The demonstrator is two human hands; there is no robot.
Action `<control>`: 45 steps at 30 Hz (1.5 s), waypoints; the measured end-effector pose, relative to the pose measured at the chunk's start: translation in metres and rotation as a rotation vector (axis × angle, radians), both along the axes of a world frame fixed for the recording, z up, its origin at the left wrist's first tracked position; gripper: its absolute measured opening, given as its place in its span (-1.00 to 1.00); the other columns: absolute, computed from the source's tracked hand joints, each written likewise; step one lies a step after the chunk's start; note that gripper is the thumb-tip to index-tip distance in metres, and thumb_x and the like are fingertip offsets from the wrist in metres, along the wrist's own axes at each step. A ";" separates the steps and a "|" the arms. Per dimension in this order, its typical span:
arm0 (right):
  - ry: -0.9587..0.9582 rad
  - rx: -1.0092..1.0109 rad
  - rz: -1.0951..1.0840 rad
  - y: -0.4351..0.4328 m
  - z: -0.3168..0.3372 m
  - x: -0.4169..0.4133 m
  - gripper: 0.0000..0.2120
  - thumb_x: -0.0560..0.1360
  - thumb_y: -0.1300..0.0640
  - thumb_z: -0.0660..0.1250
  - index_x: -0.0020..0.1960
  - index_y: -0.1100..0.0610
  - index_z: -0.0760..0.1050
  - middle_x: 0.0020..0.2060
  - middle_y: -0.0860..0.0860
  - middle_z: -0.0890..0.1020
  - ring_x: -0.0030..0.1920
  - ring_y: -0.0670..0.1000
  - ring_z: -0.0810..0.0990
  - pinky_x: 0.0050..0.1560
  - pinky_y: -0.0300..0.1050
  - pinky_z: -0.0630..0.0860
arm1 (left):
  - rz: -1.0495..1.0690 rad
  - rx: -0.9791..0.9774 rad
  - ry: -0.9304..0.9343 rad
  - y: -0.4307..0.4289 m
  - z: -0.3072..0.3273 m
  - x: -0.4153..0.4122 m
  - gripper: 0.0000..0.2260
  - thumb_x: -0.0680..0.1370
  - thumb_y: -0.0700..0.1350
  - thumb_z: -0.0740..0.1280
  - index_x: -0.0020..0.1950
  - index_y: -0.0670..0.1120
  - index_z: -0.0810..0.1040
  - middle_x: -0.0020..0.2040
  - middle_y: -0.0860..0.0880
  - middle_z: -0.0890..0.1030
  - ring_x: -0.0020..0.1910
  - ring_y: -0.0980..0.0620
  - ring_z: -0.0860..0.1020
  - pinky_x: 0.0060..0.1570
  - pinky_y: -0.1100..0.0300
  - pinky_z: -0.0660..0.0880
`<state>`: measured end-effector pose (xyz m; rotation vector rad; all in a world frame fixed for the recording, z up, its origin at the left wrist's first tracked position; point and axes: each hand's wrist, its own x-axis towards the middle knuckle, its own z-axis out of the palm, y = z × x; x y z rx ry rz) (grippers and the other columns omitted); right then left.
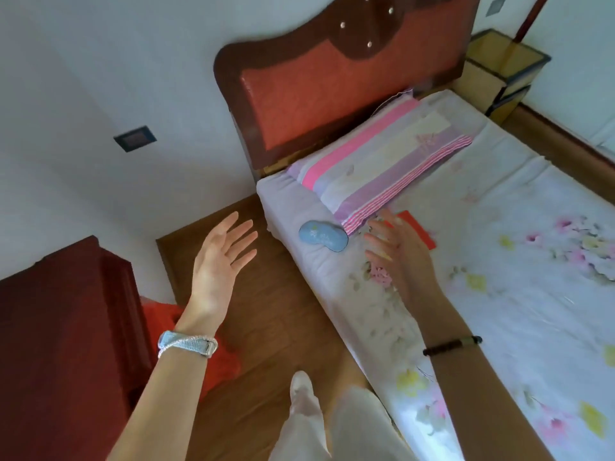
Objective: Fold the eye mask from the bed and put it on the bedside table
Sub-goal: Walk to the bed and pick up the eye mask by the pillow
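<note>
Dark red cabinet [60, 327] at far left, top bare in the part shown; judged the likely bench for the drop, though not confirmed. Beside it, a red cloth [166, 331] on the wooden floor [266, 327]. Left hand [216, 261] raised over the floor, fingers spread, palm open, holding nothing; watch [186, 342] at the wrist. Eye mask [322, 235] next: blue, lying flat and unfolded near the bed [499, 294] edge, just beside the corner of the striped pillow [382, 171]. Not touched by either hand. Right hand [399, 251] over the sheet just right of the mask, fingers loosely extended, empty, somewhat blurred; bead bracelet [452, 344] on the wrist. Red card-like item [416, 227] partly hidden behind that hand. Step judged: reach, prior to pickup; fold not begun. Next move calls for closing both hands on the mask, bringing ends together, then carrying leftward. Yellow cabinet [499, 71] at far right, beyond the headboard [332, 81]; contents not visible. No open containers in view.
</note>
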<state>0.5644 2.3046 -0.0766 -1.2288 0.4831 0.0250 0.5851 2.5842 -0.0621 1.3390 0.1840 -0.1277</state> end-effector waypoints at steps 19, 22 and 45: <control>0.299 -0.032 -0.150 -0.007 -0.110 0.169 -0.66 0.63 0.01 0.21 0.36 0.09 0.47 0.17 0.03 0.65 0.15 0.03 0.64 0.13 -0.02 0.59 | -0.080 0.161 0.330 -0.046 -0.132 0.216 -0.78 0.64 -0.10 0.21 0.19 0.10 0.58 0.16 0.02 0.68 0.12 0.11 0.67 0.09 0.17 0.59; 0.370 -0.033 -0.149 -0.015 -0.142 0.190 -0.67 0.61 -0.01 0.25 0.34 0.07 0.48 0.16 0.03 0.64 0.14 0.03 0.64 0.13 -0.01 0.59 | -0.118 0.204 0.379 -0.054 -0.167 0.241 -0.76 0.65 -0.17 0.20 0.26 0.02 0.54 0.20 -0.04 0.64 0.17 0.05 0.63 0.07 0.17 0.59; 0.632 -0.074 -0.335 -0.025 -0.425 0.240 -0.82 0.54 0.08 0.34 0.13 0.03 0.55 0.00 0.00 0.68 -0.02 0.01 0.66 -0.01 -0.05 0.59 | -0.269 0.508 0.562 -0.095 -0.457 0.333 -0.69 0.59 -0.33 0.24 0.32 -0.14 0.52 0.18 -0.15 0.57 0.09 -0.03 0.53 0.07 0.13 0.53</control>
